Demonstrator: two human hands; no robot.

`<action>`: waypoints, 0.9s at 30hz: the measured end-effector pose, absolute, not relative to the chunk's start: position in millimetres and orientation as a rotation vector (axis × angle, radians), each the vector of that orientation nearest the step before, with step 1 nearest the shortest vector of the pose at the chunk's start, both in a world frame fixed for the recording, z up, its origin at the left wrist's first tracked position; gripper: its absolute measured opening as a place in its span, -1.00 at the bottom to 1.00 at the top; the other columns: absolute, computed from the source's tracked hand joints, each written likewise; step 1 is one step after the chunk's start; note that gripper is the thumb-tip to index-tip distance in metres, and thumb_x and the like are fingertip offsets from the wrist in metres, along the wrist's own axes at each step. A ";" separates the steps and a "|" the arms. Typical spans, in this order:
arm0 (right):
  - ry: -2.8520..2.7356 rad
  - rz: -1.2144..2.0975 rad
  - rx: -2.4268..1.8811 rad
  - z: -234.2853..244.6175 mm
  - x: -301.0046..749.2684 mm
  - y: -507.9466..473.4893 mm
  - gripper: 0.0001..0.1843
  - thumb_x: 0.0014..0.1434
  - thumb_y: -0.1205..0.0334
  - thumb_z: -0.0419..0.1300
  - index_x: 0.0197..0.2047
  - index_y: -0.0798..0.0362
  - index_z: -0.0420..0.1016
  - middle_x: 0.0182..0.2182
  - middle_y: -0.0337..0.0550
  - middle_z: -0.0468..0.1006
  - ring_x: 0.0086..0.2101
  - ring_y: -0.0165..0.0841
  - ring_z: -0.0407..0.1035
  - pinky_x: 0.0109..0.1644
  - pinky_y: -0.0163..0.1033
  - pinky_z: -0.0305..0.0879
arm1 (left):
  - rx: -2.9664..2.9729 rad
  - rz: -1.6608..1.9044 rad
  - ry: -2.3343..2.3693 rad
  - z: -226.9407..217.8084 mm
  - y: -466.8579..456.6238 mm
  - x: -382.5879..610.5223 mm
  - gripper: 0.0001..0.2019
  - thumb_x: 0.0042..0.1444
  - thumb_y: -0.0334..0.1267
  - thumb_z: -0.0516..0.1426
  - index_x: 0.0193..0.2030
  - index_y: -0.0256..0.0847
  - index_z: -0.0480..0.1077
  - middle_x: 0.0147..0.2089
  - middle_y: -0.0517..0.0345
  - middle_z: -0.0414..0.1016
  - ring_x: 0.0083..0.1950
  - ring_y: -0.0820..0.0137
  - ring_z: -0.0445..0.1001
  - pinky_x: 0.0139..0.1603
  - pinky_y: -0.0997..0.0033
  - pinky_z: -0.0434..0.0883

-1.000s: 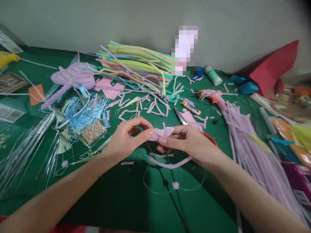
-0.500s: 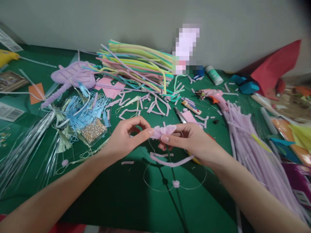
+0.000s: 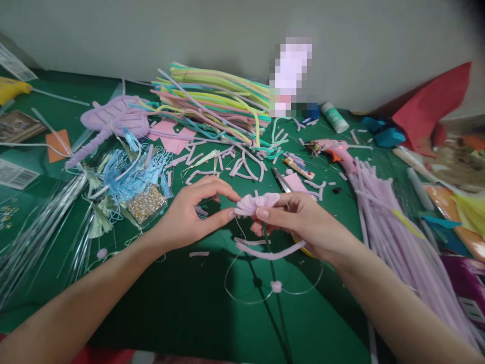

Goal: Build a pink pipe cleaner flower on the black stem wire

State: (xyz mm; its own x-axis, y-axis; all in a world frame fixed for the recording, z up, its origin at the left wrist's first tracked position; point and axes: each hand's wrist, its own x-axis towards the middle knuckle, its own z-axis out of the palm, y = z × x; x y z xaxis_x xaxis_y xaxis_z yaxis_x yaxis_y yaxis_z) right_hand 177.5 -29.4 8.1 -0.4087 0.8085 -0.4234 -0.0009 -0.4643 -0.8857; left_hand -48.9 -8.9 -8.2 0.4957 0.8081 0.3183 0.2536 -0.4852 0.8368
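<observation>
A light purple fuzzy flower (image 3: 248,206) with fanned petals sits between my hands, above the table. Its thin dark green stem (image 3: 280,318) slants down toward the front edge. My right hand (image 3: 293,212) pinches the flower's right part, thumb in front at its middle. My left hand (image 3: 202,205) has thumb and index fingertips at the left petal edge, other fingers curled loosely. A small purple tuft (image 3: 276,286) sits lower on the stem, with a thin clear wire loop (image 3: 242,302) around it. Beneath the flower is a curved purple pipe cleaner piece (image 3: 271,253).
Scissors (image 3: 281,179) and cut purple pieces (image 3: 248,169) lie beyond my hands. A pink glue gun (image 3: 337,150) and a purple pipe cleaner bundle (image 3: 386,222) are right. Blue tassels (image 3: 125,169) and a bead packet (image 3: 147,203) lie left; coloured pipe cleaners (image 3: 215,101) are behind.
My left thumb and index finger have parted somewhat and shifted to the flower's outer edge. The left petals now look more fanned out. My right hand keeps its pinch.
</observation>
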 end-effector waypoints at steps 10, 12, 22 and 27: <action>-1.083 2.009 -1.294 10.7 172.8 -31.5 -0.67 -0.07 0.01 0.47 -0.37 0.10 0.65 -0.47 -0.15 0.65 -0.45 -0.47 0.47 -0.31 -0.37 0.36 | 2.254 1.102 0.823 -9.0 -4.8 -47.9 -0.95 0.20 -0.35 0.21 -0.29 -0.15 0.50 -0.31 0.14 0.56 -0.20 0.34 0.51 -0.10 0.28 0.45; -1.100 2.002 -1.293 10.4 172.6 -31.6 -0.67 -0.06 0.01 0.47 -0.37 0.10 0.65 -0.47 -0.15 0.65 -0.45 -0.47 0.46 -0.31 -0.37 0.36 | 2.278 1.107 0.834 -8.5 -5.0 -48.3 -0.95 0.19 -0.37 0.22 -0.25 -0.15 0.50 -0.27 0.11 0.57 -0.18 0.34 0.51 -0.10 0.28 0.45; -1.126 1.994 -1.344 10.8 171.0 -31.6 -0.67 -0.08 -0.01 0.47 -0.44 0.10 0.63 -0.46 -0.14 0.65 -0.45 -0.45 0.43 -0.29 -0.34 0.36 | 2.385 1.028 0.930 10.6 -8.6 -58.2 -0.86 0.18 -0.40 0.15 -0.23 -0.10 0.51 -0.25 0.13 0.57 -0.15 0.31 0.53 -0.07 0.26 0.46; -1.161 1.969 -1.335 12.1 168.8 -28.5 -0.68 -0.12 0.01 0.49 -0.47 0.09 0.61 -0.45 -0.15 0.65 -0.44 -0.44 0.43 -0.31 -0.34 0.36 | 2.792 0.952 0.879 16.4 -8.9 -60.2 -0.96 0.16 -0.36 0.23 -0.26 -0.16 0.50 -0.27 0.09 0.55 -0.16 0.26 0.51 -0.11 0.23 0.47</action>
